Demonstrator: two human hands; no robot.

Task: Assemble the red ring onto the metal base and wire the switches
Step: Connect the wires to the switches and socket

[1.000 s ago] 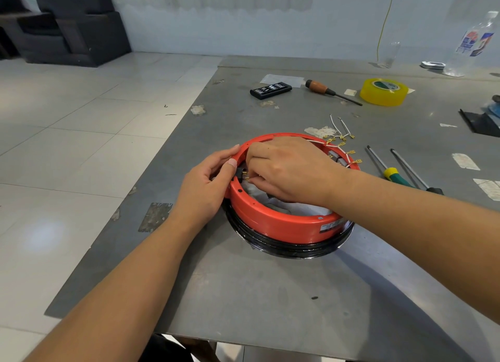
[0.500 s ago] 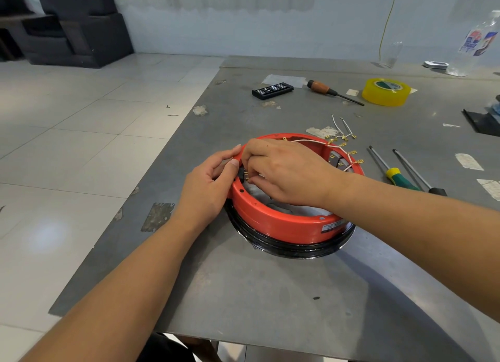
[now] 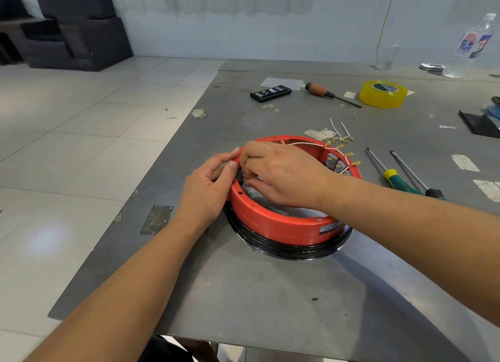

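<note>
Change: little moved since the earlier frames; both hands stay at the ring's left wall, right fingers shifted slightly lower onto the terminals.
Ring: round red plastic ring [image 3: 281, 223] seated on the dark-rimmed round metal base [image 3: 292, 249], mid-desk.
Left hand: left hand [image 3: 208, 191] curled round the outside of the ring's left wall, thumb pressed on the rim.
Right hand: right hand [image 3: 281, 172] reaching over into the ring, fingertips pinching at small brass terminals [image 3: 244, 179] on the inner left wall; exactly what is pinched cannot be told.
Wiring: white wires with brass spade connectors [image 3: 338, 147] draped over the far rim, some trailing onto the desk; grey switch blocks [image 3: 334, 162] inside the right wall.
Desk: grey metal desk [image 3: 270, 294] carrying the lot.
Right of ring: green-and-yellow-handled screwdriver [image 3: 392, 176] beside a black-handled screwdriver [image 3: 416, 174].
Far side: yellow tape roll [image 3: 382, 94], wooden-handled screwdriver [image 3: 328, 93], black bit case [image 3: 270, 93], clear plastic bottle [image 3: 472, 47].
</note>
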